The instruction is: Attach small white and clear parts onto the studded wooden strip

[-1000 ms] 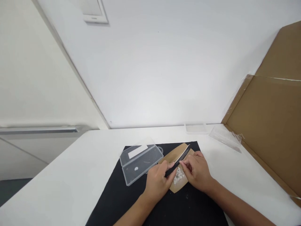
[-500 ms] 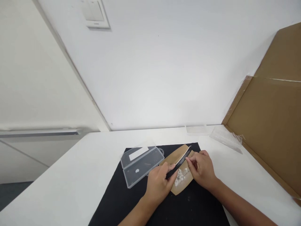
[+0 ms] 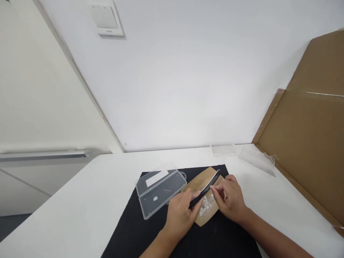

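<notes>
A long, slightly curved black strip with a white edge [image 3: 208,187] slants over a brown paper tray [image 3: 200,179]. My left hand [image 3: 181,209] is closed round its lower end, thumb on top. My right hand [image 3: 229,197] pinches at the strip's side, nearer its upper end; whether a small piece is between the fingertips is too small to tell. Several small white pieces [image 3: 205,206] lie in the tray below the strip. Left of the hands, an open clear plastic case [image 3: 161,197] holds a small white piece [image 3: 155,198], and a white label [image 3: 157,178] is on its lid.
A black mat [image 3: 129,229] lies under the tray and case on a white table [image 3: 80,208]. Two clear plastic pieces, a flat one [image 3: 223,149] and a tilted one [image 3: 256,160], are at the back right. A cardboard panel [image 3: 309,143] stands at the right.
The view has shifted slightly. My right fingertips have moved a little down along the strip, towards my left hand. Both hands keep their closed poses.
</notes>
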Motion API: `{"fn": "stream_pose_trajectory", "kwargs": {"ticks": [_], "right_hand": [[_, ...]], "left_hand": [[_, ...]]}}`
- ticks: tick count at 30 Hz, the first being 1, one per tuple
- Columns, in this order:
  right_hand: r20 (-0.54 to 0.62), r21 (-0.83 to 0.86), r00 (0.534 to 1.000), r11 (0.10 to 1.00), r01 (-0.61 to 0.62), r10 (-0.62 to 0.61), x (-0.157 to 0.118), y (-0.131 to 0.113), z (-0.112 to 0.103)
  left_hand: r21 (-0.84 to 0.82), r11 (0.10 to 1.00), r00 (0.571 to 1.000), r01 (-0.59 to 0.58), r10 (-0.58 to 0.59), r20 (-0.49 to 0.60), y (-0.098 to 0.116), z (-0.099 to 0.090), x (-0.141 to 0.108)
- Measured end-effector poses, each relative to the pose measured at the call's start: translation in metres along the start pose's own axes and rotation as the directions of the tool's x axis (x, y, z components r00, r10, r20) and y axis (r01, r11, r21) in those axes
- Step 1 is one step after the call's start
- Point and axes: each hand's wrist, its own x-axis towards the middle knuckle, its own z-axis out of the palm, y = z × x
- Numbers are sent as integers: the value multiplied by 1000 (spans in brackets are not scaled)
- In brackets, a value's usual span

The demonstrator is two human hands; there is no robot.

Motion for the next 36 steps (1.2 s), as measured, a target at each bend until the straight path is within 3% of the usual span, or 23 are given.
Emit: {"fn": "stream_pose_trajectory", "kwargs": {"ticks": [5, 10, 16, 23, 31, 36], "right_hand": [[61, 20, 997, 999, 38, -39, -1, -5, 2], [27, -30, 1000, 1000, 7, -7, -1, 0, 3], [63, 40, 997, 998, 47, -50, -2, 0, 3], [-34, 16, 999, 999, 30, -29, 0, 4, -1], [53, 35, 996, 997, 67, -69, -5, -1, 6], [12, -11, 999, 999, 40, -40, -5, 3, 7]], "left_hand": [[12, 1000, 1000, -21, 21, -10, 1, 0, 1], [14, 999, 999, -35, 35, -31, 0, 0, 2], [-19, 1000, 999, -22, 22, -26, 1, -2, 3], [-13, 999, 999, -29, 29, -25, 2, -3, 4], [-27, 999, 1000, -26, 26, 14, -2, 2, 1], [-4, 1000, 1000, -26, 26, 8, -2, 1, 1]]}}
